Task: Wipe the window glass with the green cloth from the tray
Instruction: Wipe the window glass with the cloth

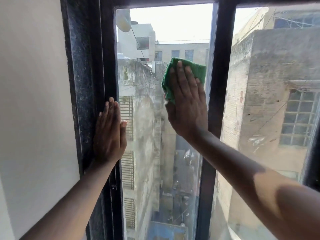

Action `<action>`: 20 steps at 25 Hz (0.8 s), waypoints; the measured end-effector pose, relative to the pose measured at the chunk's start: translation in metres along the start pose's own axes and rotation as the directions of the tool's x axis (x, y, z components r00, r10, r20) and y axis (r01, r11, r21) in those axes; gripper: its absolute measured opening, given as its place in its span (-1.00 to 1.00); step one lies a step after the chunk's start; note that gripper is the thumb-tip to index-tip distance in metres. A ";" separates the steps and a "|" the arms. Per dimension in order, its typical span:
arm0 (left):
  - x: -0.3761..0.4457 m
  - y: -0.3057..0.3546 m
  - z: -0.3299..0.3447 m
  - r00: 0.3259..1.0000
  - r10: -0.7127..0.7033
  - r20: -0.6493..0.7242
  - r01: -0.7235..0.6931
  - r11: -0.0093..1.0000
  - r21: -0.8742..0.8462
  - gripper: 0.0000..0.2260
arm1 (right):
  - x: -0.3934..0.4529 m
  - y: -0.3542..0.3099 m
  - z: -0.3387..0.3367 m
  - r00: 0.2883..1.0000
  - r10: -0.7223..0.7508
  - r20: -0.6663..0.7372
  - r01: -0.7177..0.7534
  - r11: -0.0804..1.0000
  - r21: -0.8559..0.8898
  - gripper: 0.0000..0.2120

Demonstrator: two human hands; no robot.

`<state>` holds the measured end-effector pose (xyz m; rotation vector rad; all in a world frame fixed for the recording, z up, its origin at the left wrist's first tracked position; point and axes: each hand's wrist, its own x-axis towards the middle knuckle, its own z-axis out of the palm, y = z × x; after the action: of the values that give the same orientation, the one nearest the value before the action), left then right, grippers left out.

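Observation:
A folded green cloth (197,71) is pressed flat against the window glass (149,104) of the narrow left pane, near its right edge at mid height. My right hand (187,103) lies over the cloth with fingers extended, palm holding it to the glass. Lower left, my left hand (109,134) rests flat with fingers together on the black window frame (107,66), its thumb on the edge of the glass. The tray is not in view.
A black vertical mullion (220,66) separates the left pane from a second, dusty pane (270,101) on the right. A white wall (32,101) borders the dark stone jamb on the left. Buildings show outside through the glass.

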<state>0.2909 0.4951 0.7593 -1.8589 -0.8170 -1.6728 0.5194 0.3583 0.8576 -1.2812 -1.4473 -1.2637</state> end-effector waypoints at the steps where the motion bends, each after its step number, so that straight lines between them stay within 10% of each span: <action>1: 0.001 -0.002 0.002 1.000 0.000 -0.006 0.000 1.000 0.006 -0.41 | -0.032 -0.010 0.006 0.998 -0.037 0.050 0.037 0.999 -0.004 -0.21; 6: -0.011 0.003 -0.002 0.998 -0.059 0.024 0.057 0.997 0.061 -0.42 | -0.127 -0.019 -0.007 0.764 -0.543 0.349 0.585 0.810 -0.020 -0.29; 11: -0.013 0.008 -0.007 0.994 -0.067 0.091 0.062 0.997 0.056 -0.42 | 0.007 -0.018 0.000 0.996 -0.088 0.019 0.088 0.996 0.002 -0.33; 17: -0.015 0.011 -0.008 0.996 -0.066 0.067 0.060 0.995 0.083 -0.41 | -0.202 0.009 -0.032 0.855 -0.350 0.383 0.401 0.914 -0.060 -0.20; 20: -0.012 0.020 -0.014 0.993 -0.091 0.074 0.085 0.994 0.071 -0.42 | -0.127 0.017 -0.029 0.945 -0.250 0.210 0.276 0.956 -0.102 -0.31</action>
<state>0.2948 0.4696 0.7492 -1.8759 -0.9888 -1.6127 0.5547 0.3068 0.7420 -1.3619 -1.7468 -1.4609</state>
